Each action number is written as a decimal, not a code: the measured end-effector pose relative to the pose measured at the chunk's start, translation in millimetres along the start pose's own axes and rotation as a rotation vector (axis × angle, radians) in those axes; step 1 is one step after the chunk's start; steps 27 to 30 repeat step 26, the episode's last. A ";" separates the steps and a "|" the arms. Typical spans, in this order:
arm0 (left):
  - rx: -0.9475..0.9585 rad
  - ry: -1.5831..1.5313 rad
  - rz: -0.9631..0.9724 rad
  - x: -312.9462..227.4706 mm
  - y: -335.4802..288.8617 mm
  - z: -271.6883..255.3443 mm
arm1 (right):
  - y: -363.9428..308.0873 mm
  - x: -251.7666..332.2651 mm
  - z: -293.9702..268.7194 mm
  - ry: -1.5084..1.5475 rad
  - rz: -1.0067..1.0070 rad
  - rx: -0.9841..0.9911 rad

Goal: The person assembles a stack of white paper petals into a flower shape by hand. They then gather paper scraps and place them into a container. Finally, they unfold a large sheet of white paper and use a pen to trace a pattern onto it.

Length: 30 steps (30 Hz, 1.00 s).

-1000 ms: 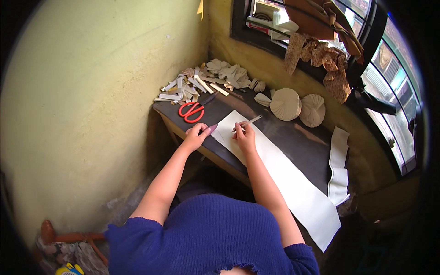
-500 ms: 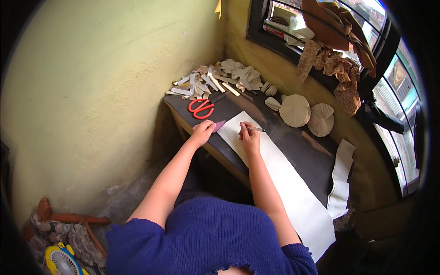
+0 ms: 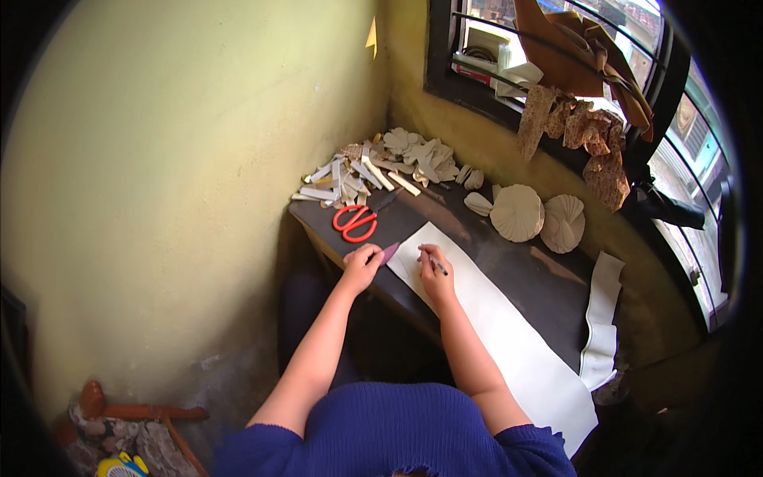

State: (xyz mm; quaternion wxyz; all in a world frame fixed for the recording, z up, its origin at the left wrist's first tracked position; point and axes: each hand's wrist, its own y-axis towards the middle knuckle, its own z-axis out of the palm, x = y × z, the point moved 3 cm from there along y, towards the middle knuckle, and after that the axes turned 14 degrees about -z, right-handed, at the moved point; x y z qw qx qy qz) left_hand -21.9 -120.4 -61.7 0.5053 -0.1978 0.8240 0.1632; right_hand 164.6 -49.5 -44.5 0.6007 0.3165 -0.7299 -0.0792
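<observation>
A long white sheet lies slantwise across the dark tabletop and hangs past its near side. At the sheet's far left edge my left hand is closed on a purple pointed piece, perhaps card or fabric, whose tip sticks out to the right. Just right of it, over the sheet, my right hand grips a dark pen, its back end slanting down to the right. Whether the pen's tip touches the sheet I cannot tell. Beyond my left hand lie red-handled scissors.
Pale strips and petal-shaped pieces are heaped in the far corner of the table. Two fan-like round pieces sit by the window wall. A curled white strip lies at the right edge. Brown material hangs at the window.
My view has shifted, so the table appears lower in the picture. The pen in my right hand has turned, its back end now pointing more downward. My left hand still holds the purple piece.
</observation>
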 end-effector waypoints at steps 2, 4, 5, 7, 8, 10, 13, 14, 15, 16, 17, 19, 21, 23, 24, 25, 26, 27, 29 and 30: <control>0.006 0.020 -0.002 -1.5 -0.9 2.4 | 2.3 1.9 0.3 -0.036 0.064 0.022; 0.006 0.058 0.027 -3.7 -2.7 4.1 | 10.1 10.9 -0.2 -0.065 0.149 0.085; 0.004 0.079 0.044 -7.3 -5.3 4.3 | 15.9 13.8 -0.3 -0.079 0.191 0.119; -0.007 0.132 0.049 -10.9 -8.4 4.3 | 30.4 23.7 2.0 -0.050 0.070 0.203; -0.014 0.128 0.045 -10.1 -9.0 4.3 | 37.7 28.4 3.8 -0.067 -0.052 0.238; -0.061 0.048 0.024 -11.8 -10.0 4.1 | 49.6 38.6 5.6 -0.074 -0.129 0.357; -0.266 -0.120 -0.045 -11.3 -12.0 10.1 | 52.2 33.8 8.9 0.141 0.027 0.347; -0.361 -0.043 0.015 -19.6 -12.8 13.1 | 48.1 20.2 11.3 0.291 0.081 0.283; -0.385 -0.017 0.013 -26.5 -11.3 15.7 | 42.9 12.1 7.8 0.254 0.060 0.267; -0.411 0.019 0.003 -31.9 -10.9 16.3 | 45.4 14.6 6.6 0.200 0.048 0.273; -0.429 0.069 -0.013 -32.3 -13.4 15.8 | 42.8 17.5 8.4 0.156 0.049 0.276; -0.438 0.133 -0.034 -34.1 -10.5 18.2 | 43.4 17.3 12.9 0.157 0.087 0.222; -0.443 0.206 -0.045 -40.4 -8.1 18.3 | 42.1 19.5 15.7 0.145 0.115 0.208; -0.415 0.230 -0.048 -41.1 -7.2 19.3 | 39.9 18.1 17.9 0.139 0.155 0.185; -0.406 0.239 -0.048 -40.2 -5.7 19.4 | 41.4 19.7 19.7 0.155 0.138 0.164; -0.400 0.245 -0.045 -39.8 -4.6 19.2 | 41.9 18.2 20.2 0.053 0.100 0.148; -0.391 0.232 -0.047 -38.5 -4.3 19.3 | 41.5 16.6 20.3 -0.048 0.062 0.133; -0.391 0.232 -0.047 -38.5 -4.3 19.3 | 41.5 16.6 20.3 -0.048 0.062 0.133; -0.391 0.232 -0.047 -38.5 -4.3 19.3 | 41.5 16.6 20.3 -0.048 0.062 0.133; -0.391 0.232 -0.047 -38.5 -4.3 19.3 | 41.5 16.6 20.3 -0.048 0.062 0.133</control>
